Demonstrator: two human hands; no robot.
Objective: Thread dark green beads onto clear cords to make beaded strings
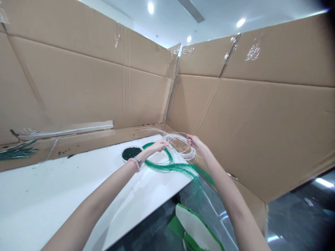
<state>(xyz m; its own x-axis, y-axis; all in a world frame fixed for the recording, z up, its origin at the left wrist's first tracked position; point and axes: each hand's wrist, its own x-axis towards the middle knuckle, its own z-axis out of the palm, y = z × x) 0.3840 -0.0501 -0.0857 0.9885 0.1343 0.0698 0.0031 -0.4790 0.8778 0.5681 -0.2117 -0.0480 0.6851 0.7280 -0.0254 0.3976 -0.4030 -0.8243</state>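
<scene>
The left hand point(159, 145) is closed in a pinch on the white strands point(180, 146), a thin, springy bundle that arcs across to the right hand point(195, 141), whose fingers are curled shut around the loops. Both hands are raised just above the surface point(78, 181). Under and just in front of them lies a looping bundle of green strands point(171, 167), which rises almost to the left hand. Its far end droops past the surface's edge beneath the right forearm.

A pink beaded bracelet point(134, 164) and a metal band point(138, 161) circle the left wrist. Just left of the left hand, a round white bowl point(128, 158) holds dark green granules point(134, 152), and it sits close beside the left forearm.

The white surface extends a long way to the left of that forearm, with a few dark specks on it. Its right edge runs diagonally below the hands and drops to a dark, glossy floor point(300, 212), where a green-and-white bag point(195, 226) lies below the right forearm.

Beyond the hands, a taped cardboard wall point(261, 129) stands in the way ahead and to the right. Farther left, along its base, lie another green bundle point(18, 153) and a white strip point(65, 130).
</scene>
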